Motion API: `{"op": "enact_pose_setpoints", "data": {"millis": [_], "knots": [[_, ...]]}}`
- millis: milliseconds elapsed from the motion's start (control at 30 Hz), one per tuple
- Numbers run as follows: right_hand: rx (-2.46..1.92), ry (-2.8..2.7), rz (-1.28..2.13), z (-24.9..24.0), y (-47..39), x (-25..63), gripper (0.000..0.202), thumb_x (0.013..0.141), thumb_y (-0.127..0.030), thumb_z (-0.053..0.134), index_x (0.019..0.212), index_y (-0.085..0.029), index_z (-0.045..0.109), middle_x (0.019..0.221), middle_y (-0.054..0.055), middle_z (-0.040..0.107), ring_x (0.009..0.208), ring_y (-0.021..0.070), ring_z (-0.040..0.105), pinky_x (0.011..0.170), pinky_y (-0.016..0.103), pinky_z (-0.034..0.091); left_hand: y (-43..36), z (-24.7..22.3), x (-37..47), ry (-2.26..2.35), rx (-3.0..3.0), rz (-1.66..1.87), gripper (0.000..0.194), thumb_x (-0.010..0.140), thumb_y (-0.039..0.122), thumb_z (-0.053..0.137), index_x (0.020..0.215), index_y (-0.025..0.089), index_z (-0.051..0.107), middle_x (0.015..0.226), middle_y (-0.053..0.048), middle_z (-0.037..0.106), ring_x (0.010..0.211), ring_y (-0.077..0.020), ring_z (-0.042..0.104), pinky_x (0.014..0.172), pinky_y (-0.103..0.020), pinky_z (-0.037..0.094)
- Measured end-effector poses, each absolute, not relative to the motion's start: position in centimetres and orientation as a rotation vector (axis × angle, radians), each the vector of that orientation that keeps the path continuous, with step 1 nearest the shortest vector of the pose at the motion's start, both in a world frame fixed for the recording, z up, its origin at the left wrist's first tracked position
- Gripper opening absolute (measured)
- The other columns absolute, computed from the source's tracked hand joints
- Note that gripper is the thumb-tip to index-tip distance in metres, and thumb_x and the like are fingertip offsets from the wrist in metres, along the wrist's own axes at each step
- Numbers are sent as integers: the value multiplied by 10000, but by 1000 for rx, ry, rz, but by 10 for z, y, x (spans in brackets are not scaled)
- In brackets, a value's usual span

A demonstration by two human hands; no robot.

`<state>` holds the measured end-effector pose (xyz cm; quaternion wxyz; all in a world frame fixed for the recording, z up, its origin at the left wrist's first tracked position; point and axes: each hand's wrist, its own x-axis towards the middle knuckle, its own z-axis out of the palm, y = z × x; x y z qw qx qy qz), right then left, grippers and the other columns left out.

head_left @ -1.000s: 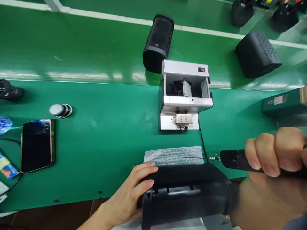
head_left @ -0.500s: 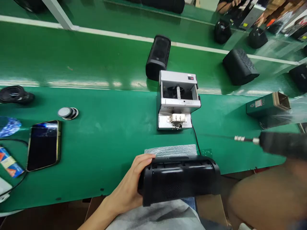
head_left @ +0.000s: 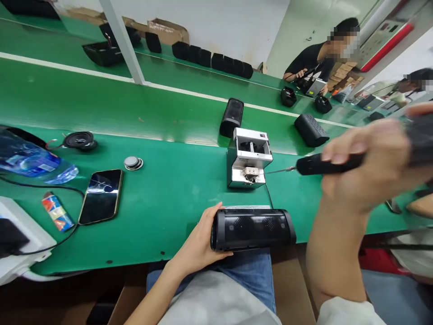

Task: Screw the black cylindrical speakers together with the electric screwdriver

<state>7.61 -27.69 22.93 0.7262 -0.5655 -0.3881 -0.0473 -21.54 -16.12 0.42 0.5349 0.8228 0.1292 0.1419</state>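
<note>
A glossy black speaker housing (head_left: 255,229) lies lengthwise at the table's front edge, above my lap. My left hand (head_left: 203,239) is wrapped round its left end. Raised at the right, my right hand (head_left: 361,158) grips a black electric screwdriver (head_left: 313,164), its thin bit pointing left. The bit's tip comes close to the front of a silver screw feeder (head_left: 250,158); whether they touch I cannot tell. A strip of white foam wrap (head_left: 246,207) shows behind the housing.
Left on the green table (head_left: 162,194) are a phone (head_left: 101,196), a lighter-like packet (head_left: 57,212), a bottle (head_left: 34,158), a speaker driver (head_left: 79,140) and a round metal part (head_left: 133,163). Behind stand black speakers (head_left: 311,130). People sit across the table and at right.
The screwdriver in my right hand has moved left and up to the screw feeder. The housing has turned, showing a different side. The camera view has lifted, showing more of the background.
</note>
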Motion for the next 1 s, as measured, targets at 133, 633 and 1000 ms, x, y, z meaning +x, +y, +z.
{"op": "enact_pose_setpoints", "data": {"millis": [133, 633, 1000], "knots": [[-1252, -889, -129, 225, -248, 58, 458, 918, -523, 981, 1091, -313, 613, 677, -93, 508, 497, 198, 610, 448, 347, 553, -160, 0, -215, 303, 1955, 342, 1334, 833, 229, 1050, 1820, 403, 170, 1784, -170, 470, 1657, -456, 524, 1370, -705, 475], [-1189, -870, -189, 209, -211, 46, 330, 922, -360, 978, 995, -291, 663, 578, -113, 476, 391, 147, 429, 402, 337, 429, -160, 3, -213, 278, 1955, 350, 1353, 838, 244, 1051, 1827, 413, 144, 1761, -170, 486, 1647, -465, 529, 1352, -687, 500], [-1132, -821, 17, 242, -246, -15, 293, 841, -110, 833, 1039, -264, 681, 603, -111, 508, 387, 128, 427, 372, 301, 401, -160, 2, -212, 238, 1950, 361, 1391, 849, 232, 1055, 1844, 414, 99, 1788, -183, 442, 1678, -462, 480, 1373, -722, 470]]}}
